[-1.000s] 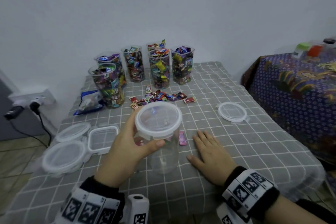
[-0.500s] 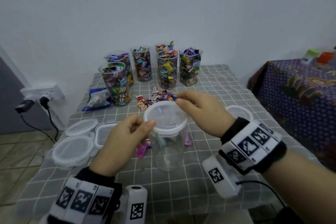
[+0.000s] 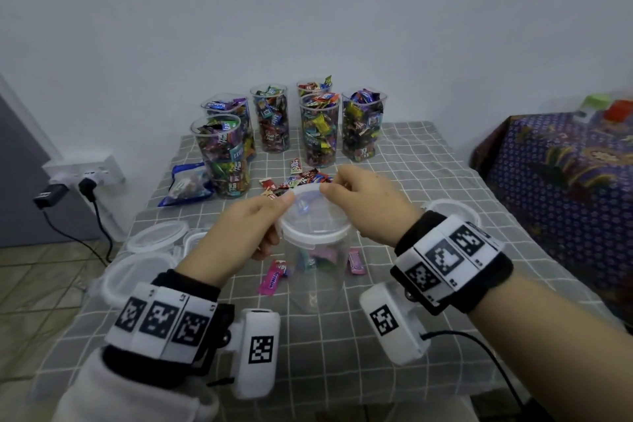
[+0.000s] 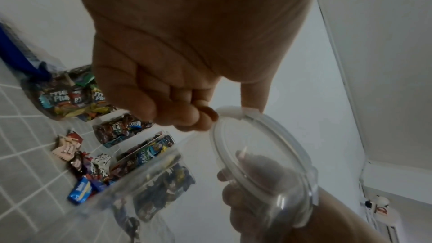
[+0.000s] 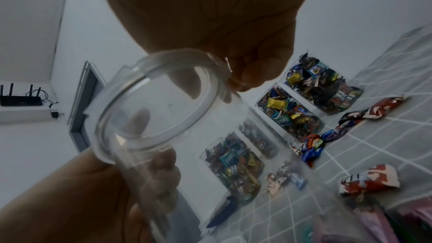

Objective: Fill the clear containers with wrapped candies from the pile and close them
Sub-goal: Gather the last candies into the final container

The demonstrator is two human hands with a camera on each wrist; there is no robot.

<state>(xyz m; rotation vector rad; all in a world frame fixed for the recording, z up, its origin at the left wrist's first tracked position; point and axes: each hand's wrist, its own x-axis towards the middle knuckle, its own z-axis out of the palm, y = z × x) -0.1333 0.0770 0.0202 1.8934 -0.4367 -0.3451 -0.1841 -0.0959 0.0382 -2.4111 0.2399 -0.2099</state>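
- Left hand (image 3: 239,233) pinches the lid (image 3: 313,216) at its left rim; right hand (image 3: 363,205) pinches the far-right rim.
- The lid sits flat on the jar (image 3: 317,271), which stands upright between the hands on the near tabletop (image 3: 411,161), seemingly empty.
- Judged: the lid must lift straight up the jar's vertical axis; both hands are equally close.
- The candy pile (image 3: 298,178) lies just beyond; six filled jars (image 3: 320,130) stand far, unlidded.

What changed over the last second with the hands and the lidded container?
The right hand left the tablecloth and now pinches the lid rim. The left hand shifted from the container's side up to the lid's edge. The container stayed upright; the filled containers and spare lids did not move.
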